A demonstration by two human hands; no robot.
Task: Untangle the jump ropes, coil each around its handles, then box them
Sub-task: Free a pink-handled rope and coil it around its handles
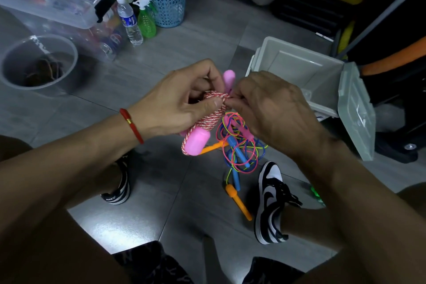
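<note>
Grey glossy floor tiles [161, 57] underfoot | my left hand [179, 104] clamps the pink-handled rope [207, 120], thumb pinning its braided red-white coils | my right hand [274, 110] pinches the loose end; slip and the wraps spring off the smooth handles | thin glossy cords, blue and orange handles, tangled pile [237, 152] below | hard grey box [299, 71] open, right.

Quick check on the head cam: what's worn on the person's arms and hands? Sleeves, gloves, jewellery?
Both forearms are bare as far as the frame shows: no sleeves and no gloves. The left hand has a thin red cord bracelet at the wrist, with a small gold-coloured bead on it. The right hand and its wrist carry nothing visible: no ring, watch or band. No rings show on the left fingers either.
</note>
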